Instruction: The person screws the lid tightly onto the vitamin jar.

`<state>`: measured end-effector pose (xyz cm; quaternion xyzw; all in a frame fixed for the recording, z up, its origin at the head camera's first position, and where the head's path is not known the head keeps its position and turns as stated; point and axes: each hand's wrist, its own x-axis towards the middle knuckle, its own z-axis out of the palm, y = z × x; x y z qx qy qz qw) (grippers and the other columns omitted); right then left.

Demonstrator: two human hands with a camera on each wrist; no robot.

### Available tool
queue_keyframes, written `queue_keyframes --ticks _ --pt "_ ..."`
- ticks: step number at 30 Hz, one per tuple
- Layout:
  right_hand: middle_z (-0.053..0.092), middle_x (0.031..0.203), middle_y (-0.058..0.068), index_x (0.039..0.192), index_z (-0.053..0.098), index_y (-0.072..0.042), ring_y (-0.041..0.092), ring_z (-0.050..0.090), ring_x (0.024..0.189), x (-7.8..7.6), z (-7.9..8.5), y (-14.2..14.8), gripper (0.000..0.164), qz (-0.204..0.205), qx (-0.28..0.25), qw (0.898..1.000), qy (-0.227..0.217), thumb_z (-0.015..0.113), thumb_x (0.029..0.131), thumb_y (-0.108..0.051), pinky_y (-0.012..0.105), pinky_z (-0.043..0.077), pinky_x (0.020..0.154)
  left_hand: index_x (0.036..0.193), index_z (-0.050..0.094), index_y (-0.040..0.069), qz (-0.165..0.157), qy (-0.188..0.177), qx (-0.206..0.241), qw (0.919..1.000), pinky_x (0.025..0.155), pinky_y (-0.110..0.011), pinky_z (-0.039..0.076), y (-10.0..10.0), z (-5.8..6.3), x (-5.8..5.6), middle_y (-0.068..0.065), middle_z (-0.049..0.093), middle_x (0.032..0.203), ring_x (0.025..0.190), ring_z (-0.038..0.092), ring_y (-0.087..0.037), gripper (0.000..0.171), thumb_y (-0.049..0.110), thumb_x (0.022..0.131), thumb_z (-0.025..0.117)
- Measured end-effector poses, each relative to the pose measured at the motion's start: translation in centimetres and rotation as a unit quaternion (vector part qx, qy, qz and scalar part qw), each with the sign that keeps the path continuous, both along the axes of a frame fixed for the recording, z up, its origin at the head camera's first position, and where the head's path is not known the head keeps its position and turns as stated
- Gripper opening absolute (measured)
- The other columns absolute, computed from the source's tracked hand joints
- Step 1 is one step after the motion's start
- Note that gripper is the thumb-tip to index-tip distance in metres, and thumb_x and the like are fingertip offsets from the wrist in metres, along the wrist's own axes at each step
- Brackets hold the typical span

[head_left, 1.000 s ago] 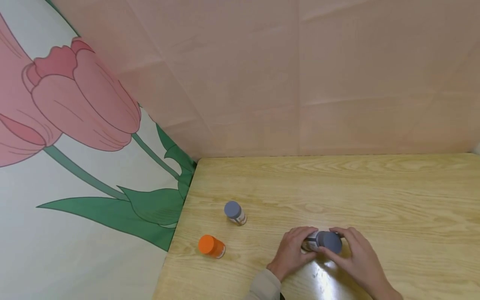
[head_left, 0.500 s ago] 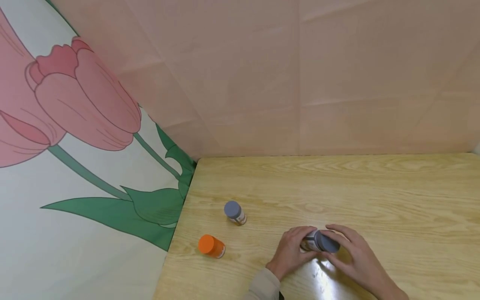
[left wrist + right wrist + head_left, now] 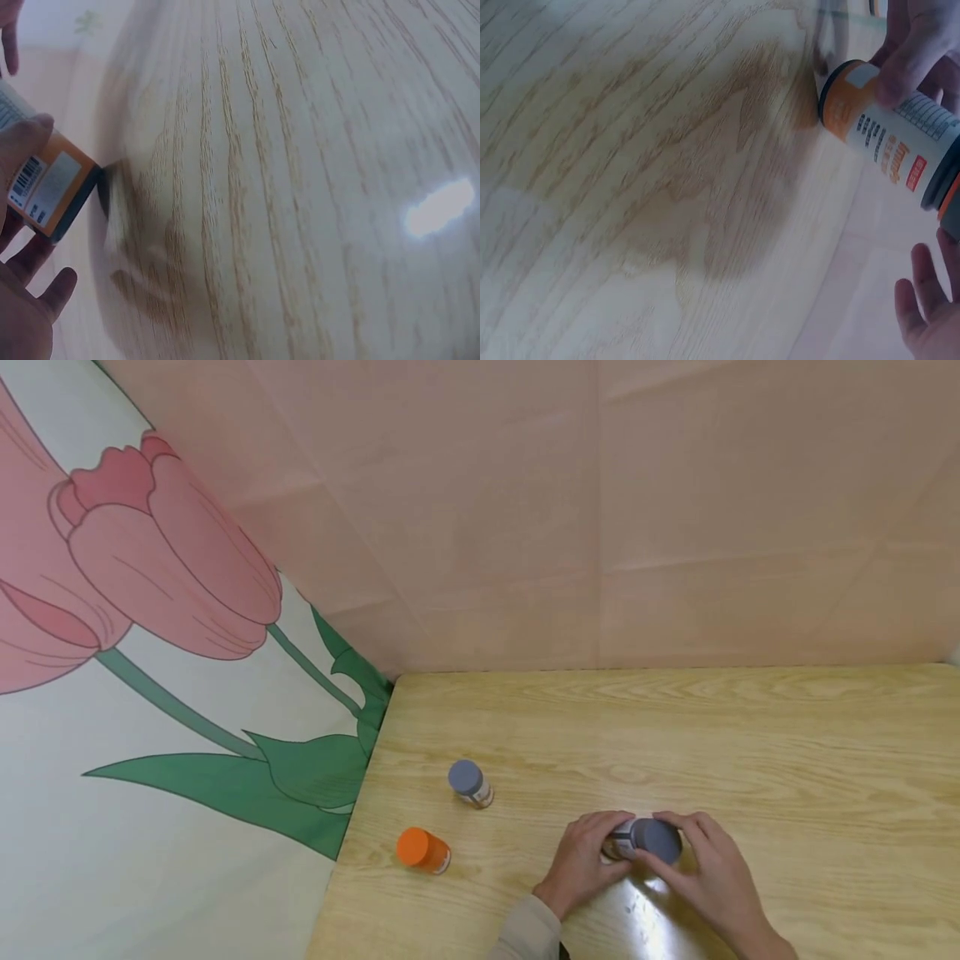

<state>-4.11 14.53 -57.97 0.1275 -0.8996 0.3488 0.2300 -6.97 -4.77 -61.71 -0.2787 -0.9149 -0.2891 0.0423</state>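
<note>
A small jar (image 3: 622,842) with a dark grey lid (image 3: 660,841) tilts just above the table, its lid end to the right. My left hand (image 3: 581,858) grips the labelled body, thumb on the near side. My right hand (image 3: 716,881) has thumb and forefinger at opposite edges of the lid. In the right wrist view, the jar's label (image 3: 900,142) is white and orange with dark rims, and the right fingers (image 3: 926,289) spread below the lid end. The left wrist view shows the jar's orange base end (image 3: 64,176) with a barcode and the left thumb (image 3: 26,139) across it.
To the left on the wooden table (image 3: 675,727) stand a grey-lidded jar (image 3: 470,783) and an orange-lidded jar (image 3: 423,850). A tulip-printed cloth (image 3: 187,710) borders the table's left edge, and a plain pinkish sheet (image 3: 570,527) rises behind its back edge.
Half a second ago my right fingers reached further over the lid; now they have shifted back to its edges. My left hand stays around the jar, which has hardly moved.
</note>
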Motion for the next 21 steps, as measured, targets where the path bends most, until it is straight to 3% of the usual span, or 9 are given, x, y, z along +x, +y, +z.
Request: queue_keyframes --ticks 2,5,8,11,14,16,21 --pt "0.06 0.09 0.001 0.112 0.069 -0.009 0.014 0.054 0.078 0.1 -0.1 -0.2 0.067 -0.013 0.0 1.0 -0.013 0.095 0.053 -0.028 0.014 0.038 0.069 0.138 0.052 0.027 -0.001 0.001 0.001 1.0 0.103 -0.029 0.046 0.0 0.0 0.0 0.008 0.064 0.133 0.122 0.058 -0.007 0.067 0.035 0.079 0.083" --pt "0.064 0.104 0.007 0.116 0.068 -0.009 0.021 0.057 0.091 0.2 -0.1 -0.1 0.068 0.003 -0.008 1.0 -0.023 0.094 0.056 -0.027 0.009 0.036 0.085 0.138 0.053 0.026 0.0 0.002 0.004 1.0 0.104 -0.029 0.046 -0.1 0.0 0.0 0.008 0.064 0.133 0.122 0.058 -0.007 0.066 0.039 0.08 0.081" --pt "0.064 0.121 0.012 0.12 0.069 -0.013 0.017 0.054 0.115 0.1 -0.1 0.2 0.064 0.056 -0.012 0.998 0.002 0.092 0.06 -0.025 0.007 0.026 0.106 0.138 0.053 0.025 0.0 0.01 0.008 0.9999 0.105 -0.029 0.046 -0.1 -0.1 -0.1 0.007 0.064 0.133 0.122 0.059 -0.007 0.066 0.04 0.08 0.081" --pt "0.064 0.128 0.013 0.121 0.07 -0.015 0.008 0.045 0.131 -0.1 -0.2 0.7 0.053 0.109 -0.01 0.993 0.037 0.083 0.075 -0.037 0.01 0.019 0.115 0.137 0.053 0.024 -0.003 0.014 0.013 0.9998 0.106 -0.029 0.046 -0.1 -0.3 -0.2 0.007 0.065 0.132 0.121 0.059 -0.007 0.066 0.039 0.08 0.081" --pt "0.064 0.13 0.013 0.123 0.07 -0.015 0.006 0.04 0.138 -0.2 -0.3 1.1 0.049 0.135 -0.001 0.989 0.052 0.063 0.092 -0.052 0.013 0.018 0.118 0.136 0.054 0.023 -0.005 0.011 0.017 0.9998 0.106 -0.029 0.046 -0.2 -0.3 -0.3 0.006 0.065 0.132 0.121 0.06 -0.008 0.066 0.038 0.079 0.082" --pt "0.063 0.131 0.013 0.123 0.07 -0.016 0.008 0.04 0.138 -0.2 -0.3 1.3 0.052 0.14 0.007 0.989 0.048 0.051 0.097 -0.057 0.013 0.017 0.117 0.136 0.054 0.023 -0.006 0.013 0.017 0.9998 0.106 -0.029 0.046 -0.2 -0.4 -0.3 0.006 0.065 0.132 0.12 0.06 -0.008 0.066 0.039 0.079 0.082" --pt "0.064 0.131 0.011 0.124 0.069 -0.019 0.005 0.039 0.137 -0.1 -0.3 1.6 0.046 0.143 0.013 0.989 0.028 0.059 0.094 -0.052 0.012 0.017 0.115 0.137 0.053 0.024 -0.004 0.02 0.015 0.9997 0.106 -0.029 0.046 -0.2 -0.5 -0.3 0.006 0.065 0.132 0.121 0.06 -0.007 0.066 0.04 0.079 0.081"
